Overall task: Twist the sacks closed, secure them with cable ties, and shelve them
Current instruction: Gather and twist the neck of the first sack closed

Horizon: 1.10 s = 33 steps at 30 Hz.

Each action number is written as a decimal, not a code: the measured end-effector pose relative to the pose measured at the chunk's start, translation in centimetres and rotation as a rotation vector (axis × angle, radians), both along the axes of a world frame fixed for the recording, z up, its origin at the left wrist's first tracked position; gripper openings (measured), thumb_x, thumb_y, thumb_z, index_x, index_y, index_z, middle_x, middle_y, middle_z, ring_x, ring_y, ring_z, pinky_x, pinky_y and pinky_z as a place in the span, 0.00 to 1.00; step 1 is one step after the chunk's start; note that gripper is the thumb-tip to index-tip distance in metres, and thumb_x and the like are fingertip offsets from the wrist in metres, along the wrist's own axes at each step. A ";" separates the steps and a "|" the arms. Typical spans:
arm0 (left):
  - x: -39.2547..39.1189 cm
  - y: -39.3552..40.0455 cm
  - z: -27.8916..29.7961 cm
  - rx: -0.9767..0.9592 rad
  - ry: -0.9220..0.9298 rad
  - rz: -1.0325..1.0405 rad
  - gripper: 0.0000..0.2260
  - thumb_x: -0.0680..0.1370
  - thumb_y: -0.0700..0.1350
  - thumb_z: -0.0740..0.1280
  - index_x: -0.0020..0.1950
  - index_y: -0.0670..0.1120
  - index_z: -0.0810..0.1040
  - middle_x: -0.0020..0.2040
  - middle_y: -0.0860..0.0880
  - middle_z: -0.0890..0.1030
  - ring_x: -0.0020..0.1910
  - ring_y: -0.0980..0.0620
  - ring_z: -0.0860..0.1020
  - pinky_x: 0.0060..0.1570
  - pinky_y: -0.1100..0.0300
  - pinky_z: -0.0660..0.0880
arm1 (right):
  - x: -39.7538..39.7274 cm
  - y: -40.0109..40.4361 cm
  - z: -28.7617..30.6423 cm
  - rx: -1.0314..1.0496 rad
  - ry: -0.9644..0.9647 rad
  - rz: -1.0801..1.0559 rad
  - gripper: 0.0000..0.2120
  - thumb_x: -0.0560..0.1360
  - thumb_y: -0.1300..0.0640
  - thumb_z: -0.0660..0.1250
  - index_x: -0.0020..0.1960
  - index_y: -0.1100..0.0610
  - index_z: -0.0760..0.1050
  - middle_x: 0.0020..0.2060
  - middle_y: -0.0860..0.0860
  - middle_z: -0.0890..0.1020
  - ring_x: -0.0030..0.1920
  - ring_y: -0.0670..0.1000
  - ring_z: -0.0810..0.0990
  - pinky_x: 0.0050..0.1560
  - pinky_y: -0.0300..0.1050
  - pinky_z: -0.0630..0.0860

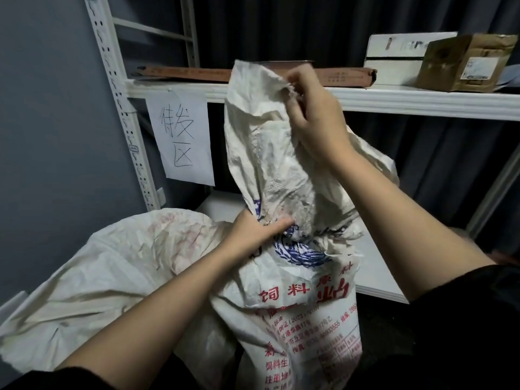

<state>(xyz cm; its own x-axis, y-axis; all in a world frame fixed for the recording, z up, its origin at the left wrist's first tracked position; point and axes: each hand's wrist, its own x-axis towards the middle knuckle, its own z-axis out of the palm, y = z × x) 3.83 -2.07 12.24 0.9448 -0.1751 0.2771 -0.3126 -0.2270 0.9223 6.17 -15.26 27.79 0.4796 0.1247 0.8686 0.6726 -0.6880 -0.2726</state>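
The white woven plastic sack with red and blue print (298,299) stands upright against the front edge of the lower white shelf board (374,266), probably so its weight stays put while the top is worked. The left hand (253,235) curls its fingers around the gathered neck, seemingly as an anchor for the twist. The right hand (312,114) is raised, fingertips pinching the frayed mouth to draw the slack tall. No cable tie is visible. A second pale crumpled sack (107,271) lies just left, its closure hidden. A handwritten paper label (180,136) hangs from the upper shelf's front edge.
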 end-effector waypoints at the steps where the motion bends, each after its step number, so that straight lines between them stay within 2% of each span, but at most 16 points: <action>1: 0.6 0.1 -0.2 0.011 0.011 0.024 0.07 0.72 0.48 0.74 0.46 0.56 0.78 0.45 0.56 0.83 0.45 0.59 0.81 0.49 0.64 0.76 | 0.0 0.4 0.3 0.024 0.053 0.077 0.08 0.77 0.57 0.60 0.55 0.57 0.73 0.39 0.47 0.77 0.39 0.49 0.76 0.41 0.48 0.71; 3: 1.0 0.4 -0.2 -0.017 0.095 0.074 0.05 0.75 0.49 0.70 0.41 0.50 0.78 0.34 0.55 0.80 0.34 0.57 0.77 0.36 0.64 0.72 | 0.1 1.0 0.8 0.118 0.151 0.234 0.03 0.76 0.58 0.64 0.49 0.53 0.74 0.38 0.44 0.76 0.36 0.41 0.72 0.39 0.40 0.70; 6: 0.9 1.2 -0.4 -0.032 0.189 0.084 0.07 0.78 0.50 0.67 0.43 0.49 0.78 0.33 0.53 0.78 0.30 0.57 0.75 0.32 0.65 0.69 | 0.1 0.4 1.1 0.202 0.263 0.389 0.06 0.75 0.55 0.68 0.50 0.52 0.73 0.41 0.43 0.77 0.39 0.40 0.74 0.43 0.35 0.71; 10: 0.0 2.4 -1.0 -0.178 0.255 0.058 0.05 0.79 0.45 0.66 0.52 0.49 0.80 0.51 0.47 0.84 0.50 0.48 0.82 0.47 0.60 0.74 | 0.8 -2.1 0.5 0.091 0.605 0.455 0.11 0.79 0.48 0.62 0.54 0.55 0.73 0.46 0.47 0.77 0.43 0.40 0.75 0.49 0.34 0.70; 12: 0.0 3.2 -1.2 -0.183 0.271 0.055 0.04 0.79 0.42 0.66 0.52 0.48 0.79 0.52 0.45 0.84 0.50 0.46 0.81 0.47 0.60 0.75 | 1.8 -2.8 -0.2 0.108 0.597 0.363 0.17 0.82 0.49 0.56 0.50 0.60 0.77 0.45 0.51 0.78 0.44 0.43 0.74 0.51 0.40 0.70; 14: 0.1 3.7 -1.3 -0.182 0.281 0.048 0.05 0.78 0.39 0.66 0.49 0.48 0.79 0.50 0.45 0.84 0.49 0.45 0.81 0.48 0.57 0.77 | 3.3 -3.8 -1.3 0.023 0.586 0.122 0.11 0.80 0.58 0.58 0.55 0.59 0.78 0.51 0.53 0.80 0.51 0.46 0.75 0.56 0.42 0.72; 15: 0.2 3.9 -1.3 -0.185 0.286 0.038 0.06 0.77 0.37 0.67 0.49 0.48 0.79 0.49 0.45 0.84 0.48 0.45 0.81 0.50 0.56 0.77 | 3.6 -4.2 -2.0 -0.089 0.678 0.064 0.11 0.78 0.61 0.62 0.60 0.58 0.75 0.55 0.52 0.78 0.55 0.46 0.74 0.57 0.39 0.71; 17: 0.3 4.0 -1.2 -0.199 0.285 0.020 0.09 0.76 0.33 0.67 0.48 0.47 0.78 0.47 0.46 0.83 0.44 0.51 0.83 0.49 0.59 0.79 | 4.5 -5.0 -4.2 -0.374 0.974 0.099 0.30 0.72 0.61 0.71 0.71 0.58 0.63 0.66 0.50 0.71 0.66 0.47 0.69 0.65 0.39 0.67; 19: 0.4 3.9 -1.3 -0.220 0.266 0.014 0.11 0.74 0.30 0.67 0.49 0.46 0.78 0.43 0.49 0.83 0.37 0.59 0.82 0.41 0.67 0.79 | 4.5 -5.0 -6.2 -0.584 1.068 0.120 0.42 0.72 0.56 0.73 0.77 0.56 0.52 0.74 0.51 0.60 0.74 0.50 0.60 0.72 0.43 0.59; 21: 0.6 4.0 -1.2 -0.247 0.265 0.008 0.13 0.74 0.29 0.66 0.51 0.46 0.78 0.40 0.53 0.84 0.35 0.61 0.82 0.38 0.70 0.77 | 4.5 -4.3 -7.4 -0.591 1.038 0.081 0.38 0.76 0.55 0.69 0.78 0.57 0.50 0.75 0.54 0.55 0.76 0.54 0.53 0.73 0.46 0.54; 22: 0.7 4.0 -1.2 -0.260 0.269 0.004 0.14 0.73 0.28 0.66 0.50 0.46 0.78 0.38 0.54 0.84 0.35 0.61 0.82 0.37 0.70 0.77 | 4.6 -3.9 -7.8 -0.524 0.960 0.056 0.34 0.77 0.55 0.67 0.77 0.58 0.54 0.74 0.56 0.57 0.75 0.57 0.55 0.74 0.49 0.55; 25: 0.6 4.1 -1.0 -0.275 0.272 0.004 0.15 0.73 0.27 0.66 0.50 0.46 0.78 0.39 0.54 0.84 0.38 0.59 0.83 0.40 0.68 0.78 | 5.2 -3.6 -7.8 -0.321 0.633 -0.070 0.19 0.74 0.53 0.65 0.64 0.56 0.72 0.64 0.58 0.72 0.62 0.61 0.73 0.61 0.57 0.73; 27: 0.7 4.1 -0.7 -0.309 0.257 0.037 0.14 0.74 0.28 0.66 0.52 0.45 0.78 0.44 0.48 0.83 0.43 0.52 0.82 0.49 0.60 0.79 | 5.8 -3.9 -7.2 -0.165 0.496 -0.127 0.09 0.74 0.56 0.65 0.53 0.55 0.76 0.51 0.55 0.80 0.53 0.58 0.78 0.55 0.54 0.76; 29: 1.2 4.2 -0.1 -0.379 0.237 0.126 0.13 0.75 0.30 0.65 0.56 0.43 0.77 0.47 0.45 0.82 0.45 0.48 0.81 0.51 0.56 0.78 | 4.9 -3.8 -5.8 0.018 0.433 -0.157 0.04 0.77 0.56 0.63 0.48 0.56 0.75 0.38 0.51 0.80 0.47 0.54 0.76 0.59 0.46 0.68; 31: 2.0 4.7 0.3 -0.363 0.201 0.202 0.13 0.76 0.32 0.65 0.58 0.42 0.76 0.47 0.44 0.82 0.44 0.49 0.80 0.48 0.59 0.78 | 4.0 -3.5 -4.6 0.041 0.312 -0.213 0.06 0.78 0.56 0.61 0.50 0.57 0.75 0.38 0.54 0.80 0.49 0.54 0.74 0.64 0.42 0.60; 33: 2.4 5.0 0.5 -0.267 0.183 0.177 0.12 0.76 0.32 0.65 0.58 0.42 0.76 0.45 0.46 0.81 0.42 0.50 0.79 0.44 0.64 0.77 | 4.0 -3.7 -3.7 0.048 0.307 -0.198 0.04 0.76 0.56 0.63 0.49 0.56 0.73 0.39 0.53 0.80 0.45 0.53 0.74 0.51 0.44 0.67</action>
<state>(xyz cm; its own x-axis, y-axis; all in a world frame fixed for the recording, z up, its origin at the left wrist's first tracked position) 6.19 2.91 12.77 0.9921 0.0510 0.1145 -0.1143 -0.0069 0.9934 10.18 -19.00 24.07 0.7300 -0.0336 0.6827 0.4097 -0.7780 -0.4763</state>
